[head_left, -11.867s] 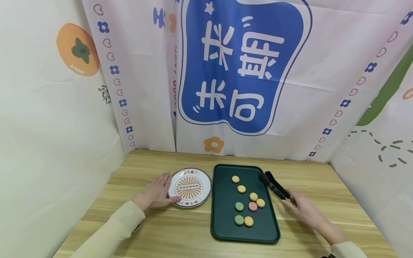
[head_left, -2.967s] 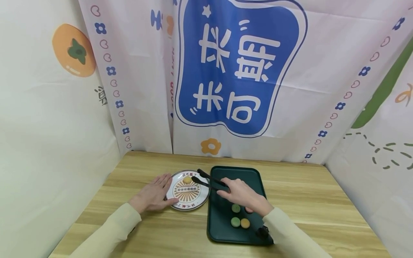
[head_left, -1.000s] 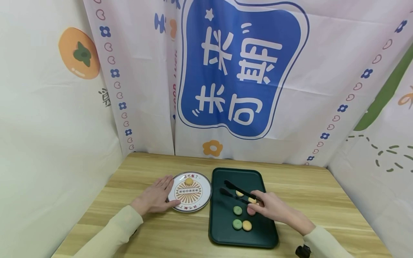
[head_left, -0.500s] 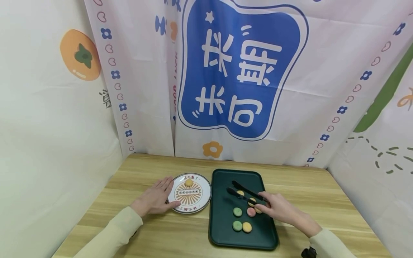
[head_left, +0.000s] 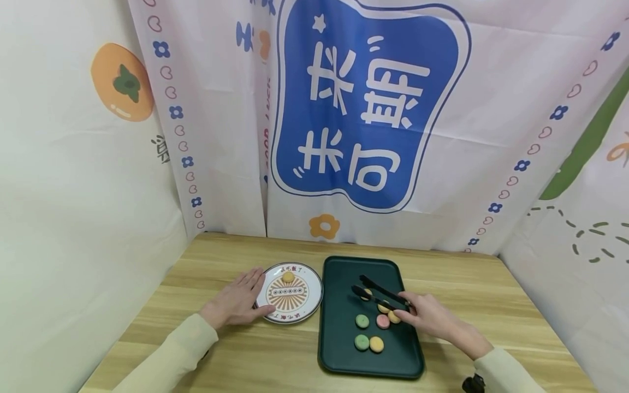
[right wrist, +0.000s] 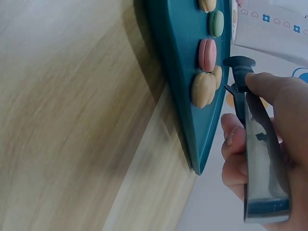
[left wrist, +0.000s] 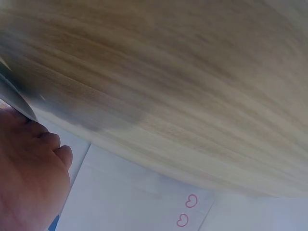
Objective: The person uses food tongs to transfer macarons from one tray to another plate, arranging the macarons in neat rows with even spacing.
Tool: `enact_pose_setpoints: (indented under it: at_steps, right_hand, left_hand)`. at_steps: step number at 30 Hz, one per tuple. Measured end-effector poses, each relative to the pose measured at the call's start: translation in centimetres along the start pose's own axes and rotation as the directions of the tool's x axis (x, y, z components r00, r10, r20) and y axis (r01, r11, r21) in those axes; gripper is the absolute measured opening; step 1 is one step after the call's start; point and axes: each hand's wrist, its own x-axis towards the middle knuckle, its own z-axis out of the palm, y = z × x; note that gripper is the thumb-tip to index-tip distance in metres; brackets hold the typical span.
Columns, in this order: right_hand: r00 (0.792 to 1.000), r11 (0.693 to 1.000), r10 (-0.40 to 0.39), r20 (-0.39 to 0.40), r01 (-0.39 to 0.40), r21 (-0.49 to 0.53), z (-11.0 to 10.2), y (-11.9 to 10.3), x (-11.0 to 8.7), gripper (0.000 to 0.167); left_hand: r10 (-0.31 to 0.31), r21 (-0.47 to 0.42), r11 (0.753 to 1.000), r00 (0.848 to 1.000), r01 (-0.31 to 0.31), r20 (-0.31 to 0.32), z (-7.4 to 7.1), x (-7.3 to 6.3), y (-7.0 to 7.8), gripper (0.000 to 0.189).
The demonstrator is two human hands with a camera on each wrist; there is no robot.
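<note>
My right hand (head_left: 429, 315) grips a pair of black-tipped tongs (right wrist: 264, 159), thumb on one arm and curled fingers on the other. In the head view the spread tong tips hang over the dark green tray (head_left: 339, 360), on either side of a yellow macaron (head_left: 366, 295); contact cannot be told. Nearby lie more yellow macarons, a pink macaron (head_left: 383, 321) and two green macarons (head_left: 362, 321). My left hand (head_left: 238, 300) rests with straight fingers against the left edge of a white patterned plate (head_left: 312, 297). One yellow macaron (head_left: 288, 277) sits near the plate's far rim.
The wooden table (head_left: 472, 295) bears both plate and tray, side by side with a narrow gap. A printed cloth (head_left: 221, 136) hangs behind the table, and pale walls of cloth stand left and right.
Since the first frame, a yellow macaron has gone from tray to plate. The tongs moved from the plate back over the tray, lately slightly rightward. My left hand has stayed at the plate.
</note>
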Motion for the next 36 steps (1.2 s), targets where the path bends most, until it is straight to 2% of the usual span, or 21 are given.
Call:
enact_pose_setpoints:
  at_steps: [12, 23, 30, 36]
  right_hand:
    - [1.000, 1.000, 0.021, -0.003, -0.021, 0.020, -0.1, 0.5, -0.2, 0.051]
    - [1.000, 1.000, 0.017, 0.011, -0.017, 0.026, 0.2, 0.9, -0.3, 0.044]
    - [0.999, 1.000, 0.015, 0.033, -0.015, 0.014, 0.4, 1.1, -0.3, 0.056]
    - [0.999, 1.000, 0.020, 0.044, -0.021, 0.017, 0.4, 1.2, -0.3, 0.059]
  left_hand:
    - [-0.002, -0.009, 1.000, 1.000, 0.002, 0.008, 0.1, 0.1, 0.0, 0.102]
    - [-0.009, 0.000, 1.000, 1.000, 0.009, 0.014, 0.2, 0.2, 0.0, 0.102]
    - [-0.004, -0.002, 1.000, 1.000, 0.004, 0.008, 0.3, 0.1, 0.0, 0.102]
    - [-0.003, 0.003, 1.000, 1.000, 0.003, 0.009, 0.2, 0.1, -0.1, 0.102]
